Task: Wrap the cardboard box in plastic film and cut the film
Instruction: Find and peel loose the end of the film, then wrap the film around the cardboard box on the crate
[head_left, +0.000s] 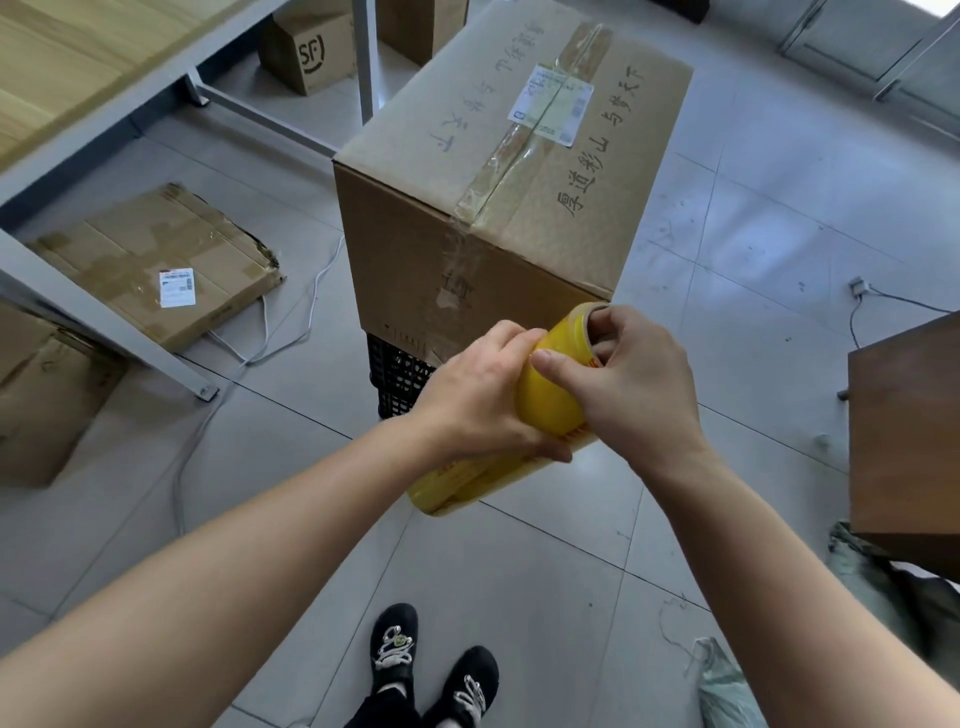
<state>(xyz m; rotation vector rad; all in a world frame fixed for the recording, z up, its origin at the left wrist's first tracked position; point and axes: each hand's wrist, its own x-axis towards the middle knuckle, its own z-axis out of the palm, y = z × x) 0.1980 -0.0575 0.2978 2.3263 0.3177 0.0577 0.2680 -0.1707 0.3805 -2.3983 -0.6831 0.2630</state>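
— The cardboard box (493, 182)?
— Bulky, stiff, likely heavy; twelve o'clock from the film roll (540, 410).
— And that roll?
— Six o'clock from the box. Slick, probably light; surest hold at the core. Gripped mid-length by the left hand (478, 395); hooked inside the top end by right hand (639, 384) fingers (613, 325).

Cardboard box (498, 171) on crate (397, 374) — film roll (540, 402) just before it

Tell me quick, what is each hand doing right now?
Left hand: grips the yellow film roll around its middle.
Right hand: holds the roll's upper end, fingers hooked in its core, thumb outside.
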